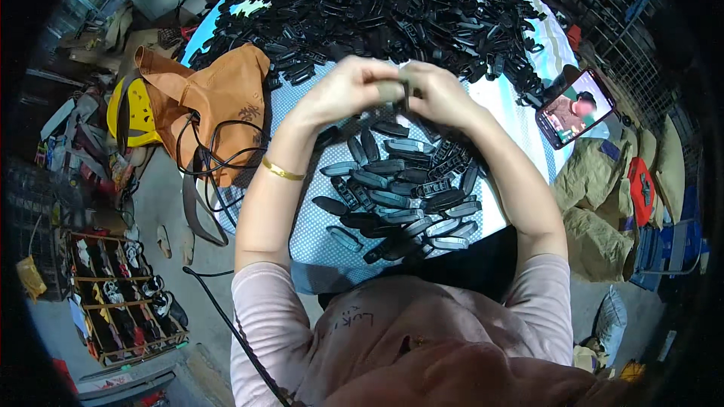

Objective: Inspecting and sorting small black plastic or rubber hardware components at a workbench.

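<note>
My left hand [353, 92] and my right hand [443, 95] meet over the middle of the table, fingertips almost touching. Both are closed in a pinch around a small black piece [406, 93], mostly hidden by the fingers and blurred; its exact kind cannot be made out. Just below them, on the near part of the table, lies a loose group of black oval plastic pieces [391, 200]. Some show smooth curved backs, others slotted ones. Beyond my hands spreads a large heap of similar black parts [362, 11].
The round table [302, 245] has a light patterned cover. At its left lie an orange-brown bag [226, 94], black cables [197, 152] and a yellow perforated object [137, 113]. A phone [577, 108] with a lit screen stands at the right edge, near sacks [599, 237]. A shoe rack [124, 298] is lower left.
</note>
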The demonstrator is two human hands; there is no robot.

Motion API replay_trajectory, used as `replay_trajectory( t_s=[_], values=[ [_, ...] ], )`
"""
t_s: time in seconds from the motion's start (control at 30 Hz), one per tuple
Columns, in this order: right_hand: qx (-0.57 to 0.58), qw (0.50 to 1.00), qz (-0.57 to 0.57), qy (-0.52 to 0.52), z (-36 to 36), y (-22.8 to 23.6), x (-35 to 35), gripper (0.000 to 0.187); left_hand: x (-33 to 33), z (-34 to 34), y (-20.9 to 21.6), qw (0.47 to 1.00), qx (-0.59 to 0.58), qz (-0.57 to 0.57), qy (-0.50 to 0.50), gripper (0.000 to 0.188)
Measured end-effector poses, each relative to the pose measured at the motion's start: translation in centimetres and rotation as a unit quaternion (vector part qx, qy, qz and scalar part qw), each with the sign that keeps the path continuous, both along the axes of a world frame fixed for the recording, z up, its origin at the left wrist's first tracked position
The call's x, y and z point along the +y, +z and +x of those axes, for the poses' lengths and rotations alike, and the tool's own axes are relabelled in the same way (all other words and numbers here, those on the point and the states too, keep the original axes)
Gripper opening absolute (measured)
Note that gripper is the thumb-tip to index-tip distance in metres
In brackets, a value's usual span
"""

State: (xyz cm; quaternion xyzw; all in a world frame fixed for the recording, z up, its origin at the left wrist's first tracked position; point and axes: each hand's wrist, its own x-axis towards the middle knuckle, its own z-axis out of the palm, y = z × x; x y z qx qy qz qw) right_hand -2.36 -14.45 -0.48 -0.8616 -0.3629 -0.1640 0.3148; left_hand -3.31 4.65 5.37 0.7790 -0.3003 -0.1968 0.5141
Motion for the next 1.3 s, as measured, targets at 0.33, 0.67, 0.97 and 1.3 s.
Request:
replay_trajectory(
  t_s=[0.33, 0.67, 0.97, 1.3],
  values=[
    [0.113, 0.978, -0.175, -0.015, -0.2, 0.1, 0.7, 0.024, -1.9, 3.1, -6.2, 0.935, -0.25, 0.113, 0.226, 0.025],
    [0.261, 0.963, -0.044, 0.046, 1.8, 0.5, -3.2, 0.025, -2.4, 2.7, -6.6, 0.924, -0.318, 0.106, 0.183, 0.025],
    [0.173, 0.96, 0.212, -0.065, 0.6, 0.6, -0.4, 0.025, -2.1, 1.7, -4.2, 0.945, 0.096, -0.252, 0.185, 0.046],
    [0.037, 0.964, 0.254, -0.074, -0.5, 1.2, 0.3, 0.024, -1.6, 1.7, -3.7, 0.954, 0.028, -0.204, 0.22, 0.03]
  ],
)
